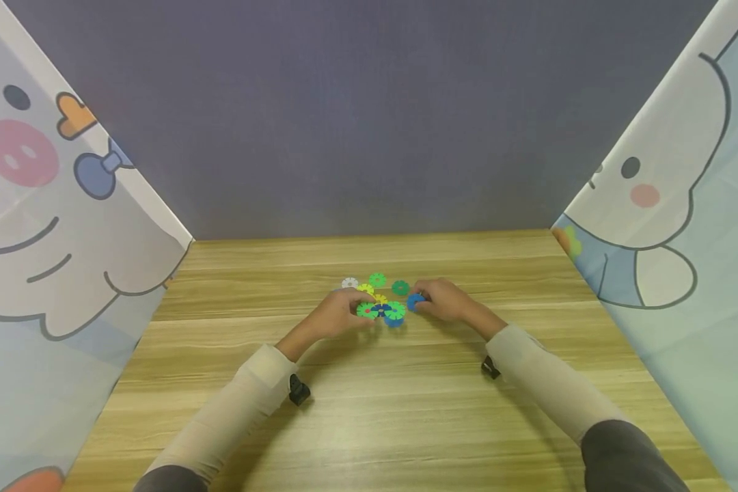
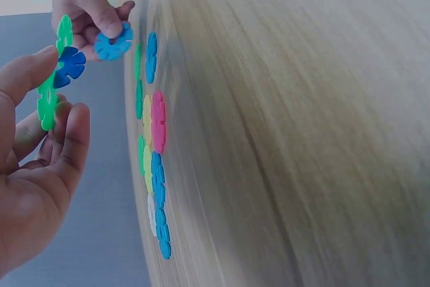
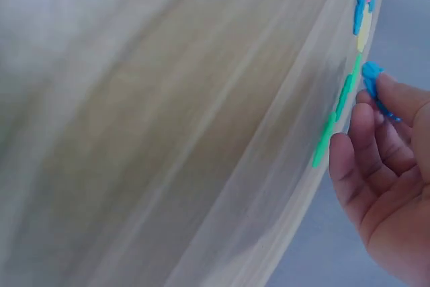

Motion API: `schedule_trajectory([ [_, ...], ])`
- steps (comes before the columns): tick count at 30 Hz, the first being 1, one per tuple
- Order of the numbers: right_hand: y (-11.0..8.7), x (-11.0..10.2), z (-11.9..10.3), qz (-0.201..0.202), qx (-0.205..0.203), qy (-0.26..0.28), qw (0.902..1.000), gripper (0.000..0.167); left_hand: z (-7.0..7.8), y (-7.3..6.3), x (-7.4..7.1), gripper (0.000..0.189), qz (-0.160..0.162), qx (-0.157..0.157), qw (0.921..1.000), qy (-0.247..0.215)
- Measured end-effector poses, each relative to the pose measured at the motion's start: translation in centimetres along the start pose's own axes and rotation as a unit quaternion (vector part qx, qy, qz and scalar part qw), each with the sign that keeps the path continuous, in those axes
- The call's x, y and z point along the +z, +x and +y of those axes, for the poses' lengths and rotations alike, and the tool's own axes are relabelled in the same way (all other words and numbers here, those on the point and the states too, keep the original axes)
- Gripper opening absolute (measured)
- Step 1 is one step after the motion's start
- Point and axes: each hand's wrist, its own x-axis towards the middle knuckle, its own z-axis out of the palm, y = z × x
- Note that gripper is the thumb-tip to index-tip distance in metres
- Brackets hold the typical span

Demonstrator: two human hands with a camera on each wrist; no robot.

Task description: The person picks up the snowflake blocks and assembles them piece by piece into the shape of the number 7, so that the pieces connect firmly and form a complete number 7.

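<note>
My left hand (image 1: 337,316) pinches a joined piece of notched plastic snowflake discs. In the head view it shows a green disc (image 1: 364,311) at the left, a dark blue disc (image 1: 381,311) between, and another green disc (image 1: 395,310) at the right. The left wrist view has the dark blue disc (image 2: 70,67) standing crosswise to the green discs (image 2: 47,102). Just to the right, my right hand (image 1: 445,301) holds a single blue disc (image 1: 415,302) between thumb and fingers, apart from the joined piece. Both hands are raised over the table.
Loose discs lie on the wooden table (image 1: 369,410) beyond and beneath the hands: white (image 1: 349,282), yellow (image 1: 365,289), light green (image 1: 377,279), dark green (image 1: 400,288), pink (image 2: 158,122) and several blue ones. A grey panel (image 1: 369,123) stands behind, with cartoon-printed cloths at both sides.
</note>
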Motion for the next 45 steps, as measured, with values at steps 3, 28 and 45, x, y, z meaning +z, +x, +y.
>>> schedule_trajectory([
  [3,-0.3,-0.2,-0.1,0.012,-0.011,0.0,0.9999,0.016,0.0,0.0,0.0,0.044,0.002,-0.006,1.0,0.003],
  [28,-2.0,0.0,-1.1,0.055,-0.081,0.004,0.9952,0.018,-0.2,-0.1,0.1,0.045,0.008,-0.02,0.9998,0.0],
  [45,-2.2,0.1,-1.2,0.064,-0.08,0.006,0.9947,0.016,-0.1,-0.1,0.1,0.047,0.008,-0.015,0.9999,-0.001],
])
